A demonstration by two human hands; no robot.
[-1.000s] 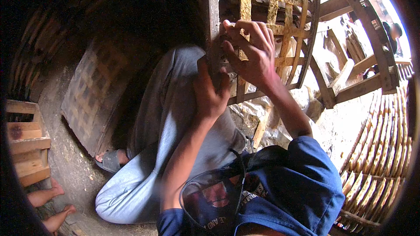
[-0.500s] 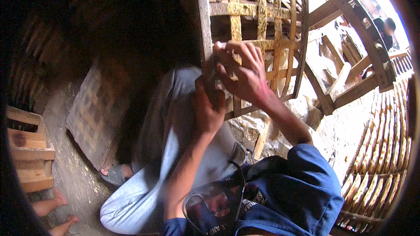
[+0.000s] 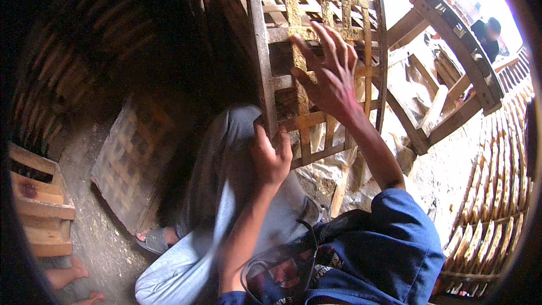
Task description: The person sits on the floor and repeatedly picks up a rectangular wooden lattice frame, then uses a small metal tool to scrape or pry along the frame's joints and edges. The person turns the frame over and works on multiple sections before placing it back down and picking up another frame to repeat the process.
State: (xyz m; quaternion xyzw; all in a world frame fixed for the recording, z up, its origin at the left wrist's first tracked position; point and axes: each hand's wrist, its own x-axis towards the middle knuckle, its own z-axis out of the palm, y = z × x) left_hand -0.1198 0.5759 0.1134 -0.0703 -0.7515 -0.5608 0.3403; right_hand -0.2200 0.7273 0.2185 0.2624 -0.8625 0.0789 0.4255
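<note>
A bamboo lattice rack (image 3: 307, 117) with flat woven strips and a dark wooden side rail stands tilted in front of me, its near end by my knee. My left hand (image 3: 272, 157) is closed around the lower end of that side rail, with the thumb showing on the near side. Over the lattice, my right hand (image 3: 333, 79) is open with its fingers spread. Nothing shows in it. Whether its fingertips touch the strips, I cannot tell. Yellowish stains cover the upper strips.
On the right stands a wooden frame (image 3: 466, 51), with slatted bamboo (image 3: 485, 192) beyond it. A woven panel (image 3: 132, 164) leans at the left beside my sandalled foot. Farther left are a wooden crate (image 3: 42, 209) and another person's bare feet (image 3: 79, 268). A person (image 3: 486, 36) is far off, upper right.
My right hand has lifted off the side rail, moved up and right, and spread its fingers. My left hand stays at the rail. The view has shifted slightly.
</note>
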